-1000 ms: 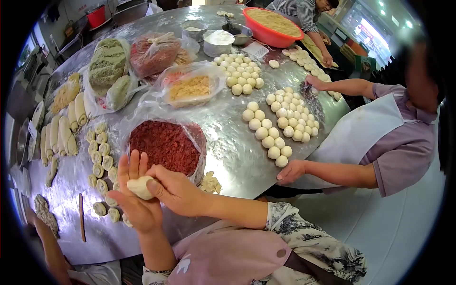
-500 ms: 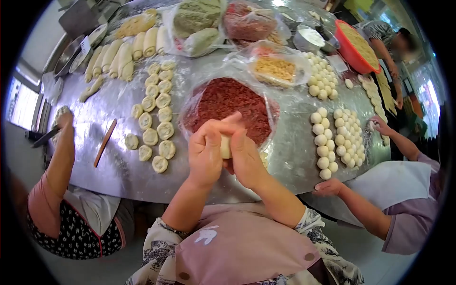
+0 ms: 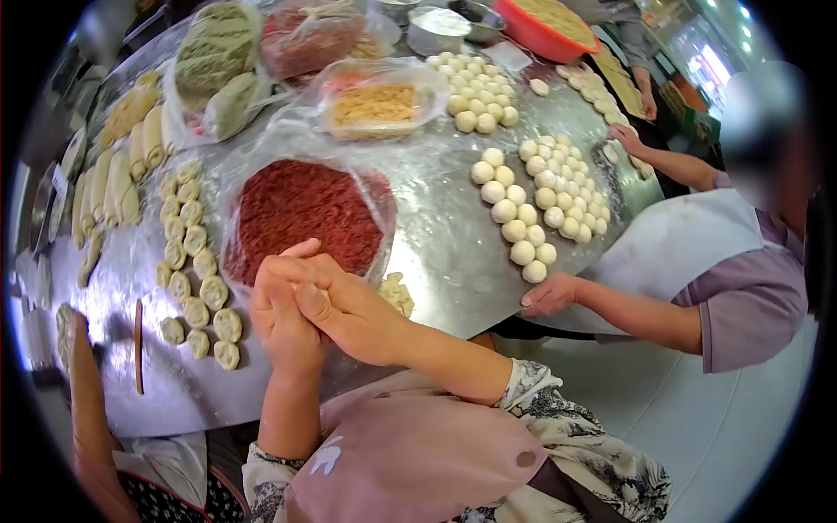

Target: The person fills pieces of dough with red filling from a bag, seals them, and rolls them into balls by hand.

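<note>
My left hand [image 3: 283,305] and my right hand [image 3: 353,309] are clasped together over the near edge of the dark red filling [image 3: 305,213]. The fingers wrap over one another, and the dough ball between the palms is hidden now; it showed half a second ago. The filling lies spread on a clear plastic sheet [image 3: 384,222]. Just right of my hands lie some pale dough pieces [image 3: 398,295]. To the left stand rows of coiled dough pieces [image 3: 214,292].
Several white dough balls [image 3: 521,253] sit in groups at right, near a co-worker's hand [image 3: 554,295]. A rolling pin [image 3: 139,347] lies at left, by another person's arm [image 3: 85,392]. Behind are a tub of yellow shreds [image 3: 375,106], bagged green filling [image 3: 214,61] and a red basin [image 3: 545,30].
My view has turned to the right. My hands have closed more tightly together, and the dough ball that showed between them is now covered.
</note>
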Motion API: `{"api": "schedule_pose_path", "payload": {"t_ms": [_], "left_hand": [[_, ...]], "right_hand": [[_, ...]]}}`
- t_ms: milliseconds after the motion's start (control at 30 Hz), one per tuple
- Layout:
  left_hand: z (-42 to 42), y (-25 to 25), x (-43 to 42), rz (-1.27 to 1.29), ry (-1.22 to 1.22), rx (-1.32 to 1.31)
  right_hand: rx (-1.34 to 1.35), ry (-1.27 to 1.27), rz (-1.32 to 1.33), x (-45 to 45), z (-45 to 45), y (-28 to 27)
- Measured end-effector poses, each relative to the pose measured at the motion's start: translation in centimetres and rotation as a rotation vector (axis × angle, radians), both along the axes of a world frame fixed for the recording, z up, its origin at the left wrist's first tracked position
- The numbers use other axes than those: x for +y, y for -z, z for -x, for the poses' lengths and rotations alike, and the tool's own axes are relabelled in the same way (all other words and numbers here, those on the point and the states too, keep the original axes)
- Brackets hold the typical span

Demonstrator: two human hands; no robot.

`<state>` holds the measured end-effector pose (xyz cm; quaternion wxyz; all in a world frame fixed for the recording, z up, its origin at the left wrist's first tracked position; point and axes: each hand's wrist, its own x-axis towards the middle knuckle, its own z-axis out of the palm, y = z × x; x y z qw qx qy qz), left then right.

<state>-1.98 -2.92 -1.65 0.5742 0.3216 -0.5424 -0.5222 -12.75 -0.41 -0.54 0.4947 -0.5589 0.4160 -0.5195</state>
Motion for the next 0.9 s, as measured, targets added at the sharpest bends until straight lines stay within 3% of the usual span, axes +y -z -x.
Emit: {"api": "schedule_pose_path", "payload": {"t_ms": [67,233,367,567,900], "left_hand": [[1.1,-0.1,0.4,-0.098,0.017,0.134],[-1.1,-0.1,-0.2,-0.128,0.176,0.24],[-2.4,-0.4,0.5,-0.165,0.209,0.16],[-2.8,-1.1,1.4,-0.262,0.232,0.145],[-3.6,-1.2,1.8,-0.357,0.258,0.231]], "right_hand": [[0.059,-0.026,-0.136,0.4,1.9,-0.6],[0.154,0.48,-0.247,0.4,9.1,1.3],[0.986,0.713,0.021,-1.5,16.4,5.5],[1.261,0.583,-0.131,-4.2,20.0,8.6],[1.257,0.496,-0.148,-5.6,22.0,8.7]]}}
